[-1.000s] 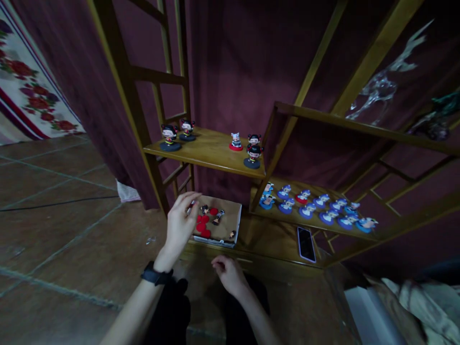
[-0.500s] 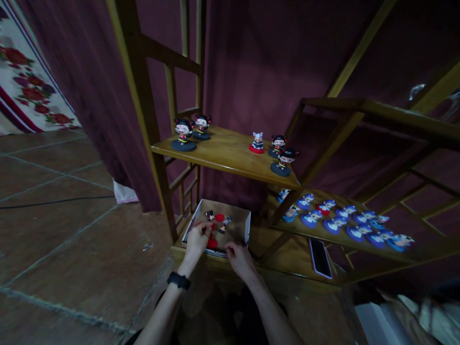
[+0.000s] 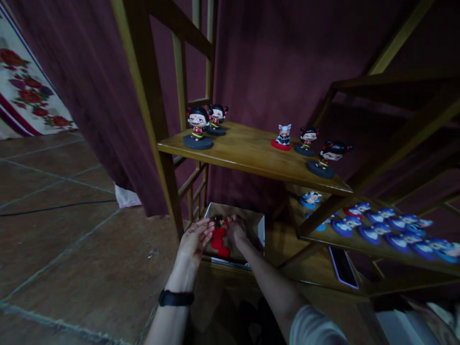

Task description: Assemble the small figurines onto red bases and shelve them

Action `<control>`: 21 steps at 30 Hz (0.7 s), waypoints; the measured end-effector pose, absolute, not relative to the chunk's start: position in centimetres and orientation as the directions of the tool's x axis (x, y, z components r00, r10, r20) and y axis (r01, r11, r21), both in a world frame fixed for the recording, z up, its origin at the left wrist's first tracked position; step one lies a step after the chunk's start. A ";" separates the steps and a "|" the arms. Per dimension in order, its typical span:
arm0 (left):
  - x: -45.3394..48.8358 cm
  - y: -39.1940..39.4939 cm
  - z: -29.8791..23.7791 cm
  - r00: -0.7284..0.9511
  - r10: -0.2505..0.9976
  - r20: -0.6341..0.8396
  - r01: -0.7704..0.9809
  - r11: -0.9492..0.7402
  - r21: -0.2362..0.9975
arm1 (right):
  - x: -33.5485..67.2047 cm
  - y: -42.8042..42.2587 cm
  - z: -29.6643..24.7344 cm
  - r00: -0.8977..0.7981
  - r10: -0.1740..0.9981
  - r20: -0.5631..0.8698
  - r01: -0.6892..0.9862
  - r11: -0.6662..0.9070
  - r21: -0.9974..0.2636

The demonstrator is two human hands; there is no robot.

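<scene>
A wooden shelf unit (image 3: 251,154) rises around and above the fingers (image 3: 204,226). Beneath them sits a shallow open box (image 3: 261,235). The left hand (image 3: 194,239) is at the box's left side, its fingers bent toward the middle; the right hand (image 3: 237,232) is inside, fingers curled, tips partly hidden. Whether either set is clamped on anything, I cannot tell. Well to the right of the fingers lies a phone (image 3: 343,268). Red discs (image 3: 218,242) lie just below the fingertips, and a small dark-haired figurine (image 3: 218,220) is between the two hands' fingertips.
</scene>
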State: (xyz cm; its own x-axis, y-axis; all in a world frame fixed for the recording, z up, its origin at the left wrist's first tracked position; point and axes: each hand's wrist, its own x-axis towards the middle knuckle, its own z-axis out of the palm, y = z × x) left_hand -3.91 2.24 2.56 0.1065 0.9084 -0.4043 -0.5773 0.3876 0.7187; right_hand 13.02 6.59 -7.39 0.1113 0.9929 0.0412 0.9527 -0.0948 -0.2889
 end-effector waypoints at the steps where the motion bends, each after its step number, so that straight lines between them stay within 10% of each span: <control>1: -4.1 2.3 2.6 0.107 0.907 -0.406 -0.579 0.389 0.716 | 12.8 6.7 -7.7 0.124 0.991 0.041 0.952 -0.107 -0.286; 8: -4.6 2.3 2.8 0.104 0.901 -0.421 -0.586 0.397 0.706 | 12.8 6.3 -7.2 0.046 0.999 -0.004 0.968 -0.045 -0.246; 11: -4.5 2.1 2.5 0.101 0.899 -0.426 -0.566 0.404 0.719 | 13.4 5.7 -5.5 0.058 0.998 -0.002 0.909 -0.054 -0.414; 16: -3.4 1.8 1.6 0.095 0.911 -0.401 -0.427 0.401 0.810 | 13.9 3.5 -1.3 0.155 0.968 -0.198 0.071 -0.211 -0.975; 21: -1.3 1.4 0.9 0.063 0.943 -0.328 -0.321 0.330 0.888 | 12.7 0.0 1.1 -0.148 0.912 -0.381 -0.431 -0.407 -0.806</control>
State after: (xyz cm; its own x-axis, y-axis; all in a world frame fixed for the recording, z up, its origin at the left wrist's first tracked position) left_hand -1.32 1.40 0.92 0.0632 0.9427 -0.3276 -0.3207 0.3301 0.8878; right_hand 12.70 0.02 1.06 -0.1484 0.9124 -0.3815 -0.4308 -0.4068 -0.8055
